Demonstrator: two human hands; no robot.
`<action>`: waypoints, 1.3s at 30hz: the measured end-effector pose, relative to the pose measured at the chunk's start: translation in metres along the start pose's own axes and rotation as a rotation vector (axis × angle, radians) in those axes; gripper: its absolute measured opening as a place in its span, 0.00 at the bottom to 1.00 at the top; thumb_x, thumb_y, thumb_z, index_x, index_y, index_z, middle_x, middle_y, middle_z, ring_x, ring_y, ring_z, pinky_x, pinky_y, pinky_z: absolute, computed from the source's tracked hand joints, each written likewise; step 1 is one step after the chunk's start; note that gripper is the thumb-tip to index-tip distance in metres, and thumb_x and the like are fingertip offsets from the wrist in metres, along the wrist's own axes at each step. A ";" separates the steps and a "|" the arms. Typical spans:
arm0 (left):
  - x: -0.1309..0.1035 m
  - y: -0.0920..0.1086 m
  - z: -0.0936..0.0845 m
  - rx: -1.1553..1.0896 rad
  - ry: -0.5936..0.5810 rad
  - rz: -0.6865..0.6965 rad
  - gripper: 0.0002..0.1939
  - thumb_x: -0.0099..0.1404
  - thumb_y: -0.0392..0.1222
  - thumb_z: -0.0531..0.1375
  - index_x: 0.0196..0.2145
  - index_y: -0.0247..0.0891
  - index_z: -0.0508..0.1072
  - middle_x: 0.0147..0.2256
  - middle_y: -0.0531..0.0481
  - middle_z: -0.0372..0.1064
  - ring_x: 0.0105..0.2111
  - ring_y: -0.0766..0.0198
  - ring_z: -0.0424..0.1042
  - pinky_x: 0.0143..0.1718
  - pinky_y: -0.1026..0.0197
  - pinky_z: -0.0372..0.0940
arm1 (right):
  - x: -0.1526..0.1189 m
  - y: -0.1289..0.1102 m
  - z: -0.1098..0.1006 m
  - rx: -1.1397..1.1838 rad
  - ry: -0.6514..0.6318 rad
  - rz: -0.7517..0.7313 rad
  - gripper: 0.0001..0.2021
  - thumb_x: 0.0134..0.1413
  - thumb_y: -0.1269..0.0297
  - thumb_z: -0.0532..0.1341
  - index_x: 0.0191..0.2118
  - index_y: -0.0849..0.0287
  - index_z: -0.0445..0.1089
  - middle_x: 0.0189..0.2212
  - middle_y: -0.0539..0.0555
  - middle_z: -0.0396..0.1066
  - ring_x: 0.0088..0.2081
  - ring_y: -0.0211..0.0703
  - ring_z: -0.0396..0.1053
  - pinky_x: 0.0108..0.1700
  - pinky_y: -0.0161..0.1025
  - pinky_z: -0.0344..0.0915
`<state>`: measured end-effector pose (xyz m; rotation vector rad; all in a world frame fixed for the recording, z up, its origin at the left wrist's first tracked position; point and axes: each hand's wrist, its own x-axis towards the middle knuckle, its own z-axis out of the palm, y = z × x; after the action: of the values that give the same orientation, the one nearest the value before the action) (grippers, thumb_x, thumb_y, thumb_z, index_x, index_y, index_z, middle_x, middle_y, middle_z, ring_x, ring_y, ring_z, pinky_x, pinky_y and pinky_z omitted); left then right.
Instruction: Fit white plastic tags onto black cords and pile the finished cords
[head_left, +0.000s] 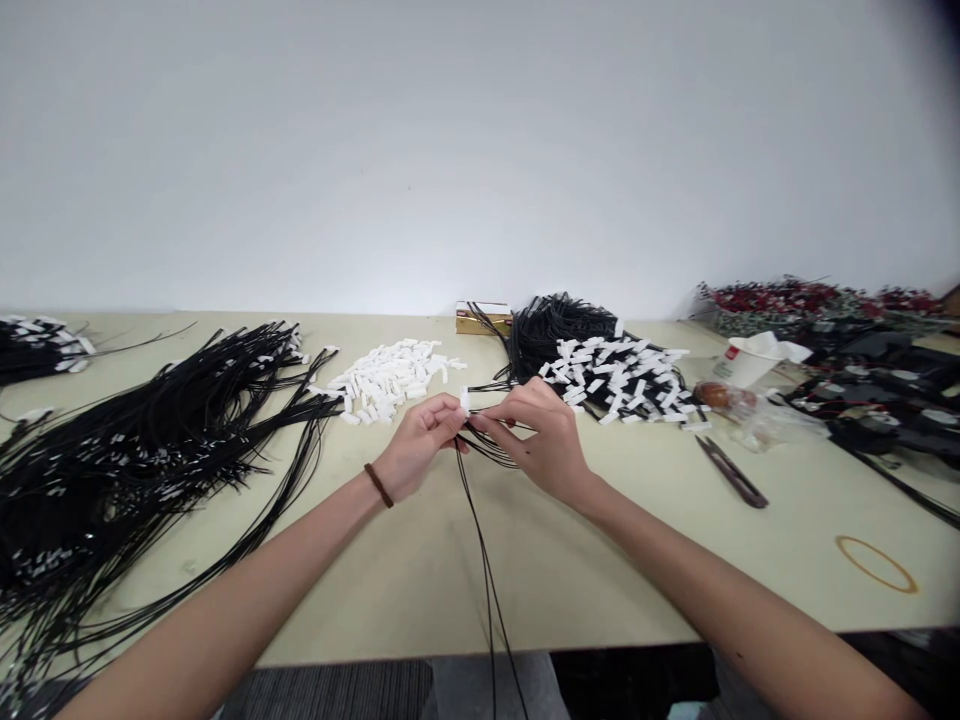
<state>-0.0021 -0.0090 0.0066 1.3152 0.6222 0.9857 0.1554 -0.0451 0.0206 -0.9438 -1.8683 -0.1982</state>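
Between my two hands, near the middle of the table, is a small white connector [465, 400]. My left hand [424, 440] is closed, pinching this connector between thumb and fingertips. Close against it, my right hand [541, 435] is closed too, its fingertips pinching a black wire [489, 411] at the connector. Other thin black wires [484, 560] hang from my hands over the table's front edge. Just beyond my left hand lies a pile of loose white connectors [394, 375]. Past my right hand is a heap of black wires with white connectors [619, 375] on their ends.
A large bundle of black wires [127, 470] covers the table's left side. To the right lie dark snips [731, 472], a paper cup [742, 362], a plastic bag [780, 420] and a yellow-brown ring [876, 564]. A gold box [480, 318] stands at the back by the wall.
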 end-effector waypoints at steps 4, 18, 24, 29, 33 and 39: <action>-0.002 0.001 0.001 0.022 -0.004 0.014 0.14 0.52 0.49 0.61 0.26 0.35 0.64 0.23 0.53 0.63 0.25 0.70 0.61 0.26 0.66 0.62 | 0.000 0.000 0.000 0.004 0.003 -0.007 0.07 0.53 0.66 0.57 0.25 0.57 0.68 0.19 0.50 0.63 0.25 0.37 0.55 0.29 0.37 0.54; -0.003 -0.002 0.004 0.062 0.011 0.027 0.14 0.52 0.49 0.61 0.24 0.36 0.64 0.22 0.55 0.61 0.23 0.70 0.60 0.25 0.66 0.62 | 0.000 -0.003 -0.001 -0.013 -0.047 0.013 0.10 0.54 0.66 0.55 0.23 0.57 0.67 0.18 0.49 0.59 0.25 0.37 0.54 0.28 0.36 0.54; -0.003 0.000 0.006 0.053 0.027 0.017 0.13 0.52 0.48 0.61 0.25 0.35 0.67 0.22 0.54 0.61 0.25 0.69 0.62 0.26 0.66 0.62 | -0.001 0.001 0.001 -0.011 -0.034 -0.009 0.08 0.53 0.67 0.56 0.24 0.57 0.66 0.18 0.49 0.59 0.25 0.37 0.55 0.29 0.36 0.55; 0.000 0.001 0.006 -0.042 0.063 -0.010 0.12 0.51 0.46 0.62 0.25 0.35 0.67 0.24 0.52 0.63 0.27 0.68 0.64 0.28 0.66 0.63 | -0.003 0.008 0.005 -0.128 0.029 -0.047 0.03 0.53 0.66 0.57 0.32 0.55 0.68 0.30 0.52 0.68 0.35 0.42 0.60 0.37 0.40 0.59; 0.003 0.002 0.001 -0.140 0.131 -0.031 0.11 0.50 0.45 0.63 0.24 0.35 0.67 0.25 0.52 0.65 0.26 0.69 0.64 0.29 0.66 0.63 | -0.006 0.008 0.008 -0.269 0.013 -0.282 0.09 0.51 0.70 0.58 0.39 0.49 0.67 0.41 0.51 0.68 0.46 0.46 0.58 0.48 0.47 0.55; 0.002 0.006 0.000 -0.174 0.134 -0.042 0.10 0.52 0.43 0.62 0.23 0.34 0.67 0.25 0.51 0.66 0.23 0.71 0.62 0.24 0.70 0.60 | -0.012 0.011 0.015 -0.308 -0.036 -0.520 0.08 0.51 0.71 0.59 0.35 0.50 0.67 0.38 0.46 0.71 0.48 0.41 0.58 0.54 0.49 0.51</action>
<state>-0.0026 -0.0076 0.0126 1.0850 0.6485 1.0751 0.1544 -0.0362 0.0009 -0.6415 -2.1250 -0.8057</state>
